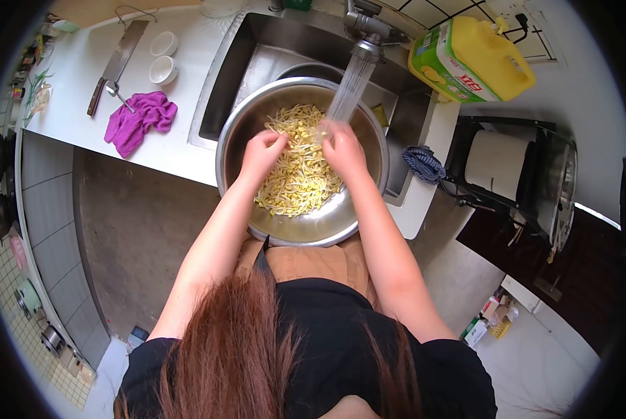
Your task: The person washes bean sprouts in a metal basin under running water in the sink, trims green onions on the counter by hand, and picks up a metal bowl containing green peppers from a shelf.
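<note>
The left hand (262, 155) bends its fingertips toward the thumb at the edge of the bean sprouts (299, 192), while the right hand (342, 150) has its fingers down under the running water. Whether either is pinching a sprout I can't tell from here; neither looks clenched. The sprouts lie loose in a wide steel bowl (320, 229), whose high wall would keep them from spilling. The bowl sits over the near side of the sink (218, 77), close to the person's waist, which seems to let both arms reach in easily. The tap's spray head (369, 47) points down at the sprouts beside the right hand, so the water lands inside the bowl.

Farther left on the counter (75, 70), away from the spray, lie a purple cloth (145, 119), a knife (123, 54) and two white cups. On the right, a big yellow jug (480, 59) stands beside the sink, probably for easy reach.
</note>
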Action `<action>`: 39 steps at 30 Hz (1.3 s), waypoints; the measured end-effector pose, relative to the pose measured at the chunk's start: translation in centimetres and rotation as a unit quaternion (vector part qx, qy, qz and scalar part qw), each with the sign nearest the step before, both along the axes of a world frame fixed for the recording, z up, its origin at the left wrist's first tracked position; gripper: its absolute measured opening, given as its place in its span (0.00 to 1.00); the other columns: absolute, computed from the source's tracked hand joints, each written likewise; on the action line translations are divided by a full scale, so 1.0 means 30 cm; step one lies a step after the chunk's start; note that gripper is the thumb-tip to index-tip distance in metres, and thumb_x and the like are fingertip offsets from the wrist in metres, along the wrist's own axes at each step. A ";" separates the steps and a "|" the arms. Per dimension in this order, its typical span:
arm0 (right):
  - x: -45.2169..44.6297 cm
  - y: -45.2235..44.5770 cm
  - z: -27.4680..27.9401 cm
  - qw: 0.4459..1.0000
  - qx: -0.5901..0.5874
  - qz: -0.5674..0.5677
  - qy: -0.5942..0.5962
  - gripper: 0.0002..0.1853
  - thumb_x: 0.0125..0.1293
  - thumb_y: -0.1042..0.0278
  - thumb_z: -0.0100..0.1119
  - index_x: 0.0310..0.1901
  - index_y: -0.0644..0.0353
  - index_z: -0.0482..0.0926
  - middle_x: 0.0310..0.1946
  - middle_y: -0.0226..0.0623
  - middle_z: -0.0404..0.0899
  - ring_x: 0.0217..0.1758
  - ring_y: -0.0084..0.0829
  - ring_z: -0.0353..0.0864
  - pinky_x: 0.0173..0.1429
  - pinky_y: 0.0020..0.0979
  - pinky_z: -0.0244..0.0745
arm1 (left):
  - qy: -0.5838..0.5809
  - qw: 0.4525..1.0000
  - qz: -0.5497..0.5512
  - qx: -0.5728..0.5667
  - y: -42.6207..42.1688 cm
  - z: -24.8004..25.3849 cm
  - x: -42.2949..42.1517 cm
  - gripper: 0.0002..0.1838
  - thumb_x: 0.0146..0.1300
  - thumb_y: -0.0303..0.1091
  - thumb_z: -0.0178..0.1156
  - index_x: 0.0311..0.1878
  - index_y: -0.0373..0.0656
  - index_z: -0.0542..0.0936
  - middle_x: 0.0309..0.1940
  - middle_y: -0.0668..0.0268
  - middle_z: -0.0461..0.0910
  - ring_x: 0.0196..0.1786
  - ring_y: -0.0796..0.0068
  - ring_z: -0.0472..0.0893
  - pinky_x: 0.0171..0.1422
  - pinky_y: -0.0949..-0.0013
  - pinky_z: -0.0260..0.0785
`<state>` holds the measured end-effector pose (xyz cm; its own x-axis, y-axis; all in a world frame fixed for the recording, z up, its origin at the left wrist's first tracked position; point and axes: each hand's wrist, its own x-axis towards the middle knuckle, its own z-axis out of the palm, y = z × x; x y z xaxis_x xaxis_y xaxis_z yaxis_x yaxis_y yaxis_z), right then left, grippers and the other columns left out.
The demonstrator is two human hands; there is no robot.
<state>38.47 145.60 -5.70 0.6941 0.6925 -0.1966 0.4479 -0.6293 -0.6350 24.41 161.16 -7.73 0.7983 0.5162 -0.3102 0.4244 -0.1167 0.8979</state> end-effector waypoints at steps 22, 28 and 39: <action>-0.054 -0.023 -0.014 0.740 0.302 -0.230 0.555 0.22 0.59 0.79 0.52 0.58 0.64 0.72 0.49 0.44 0.79 0.49 0.36 0.81 0.51 0.35 0.81 | 0.058 0.980 -0.148 0.116 -0.060 -0.003 0.022 0.21 0.58 0.46 0.60 0.48 0.42 0.81 0.48 0.52 0.78 0.54 0.53 0.75 0.59 0.58 0.66; 0.007 -0.039 0.002 0.973 0.141 0.009 0.182 0.12 0.55 0.65 0.60 0.41 0.56 0.85 0.51 0.41 0.77 0.59 0.35 0.74 0.65 0.41 0.66 | 0.053 0.892 -0.362 0.266 -0.111 0.078 -0.018 0.26 0.43 0.50 0.68 0.46 0.48 0.82 0.57 0.55 0.70 0.64 0.53 0.65 0.62 0.52 0.60; -0.175 -0.057 0.056 0.958 -0.240 0.155 -0.036 0.49 0.38 0.55 0.75 0.67 0.41 0.63 0.70 0.53 0.49 0.69 0.55 0.59 0.60 0.59 0.69 | 0.206 0.899 -0.294 0.250 -0.118 0.070 -0.021 0.31 0.43 0.30 0.66 0.56 0.50 0.73 0.56 0.53 0.69 0.56 0.51 0.73 0.55 0.54 0.72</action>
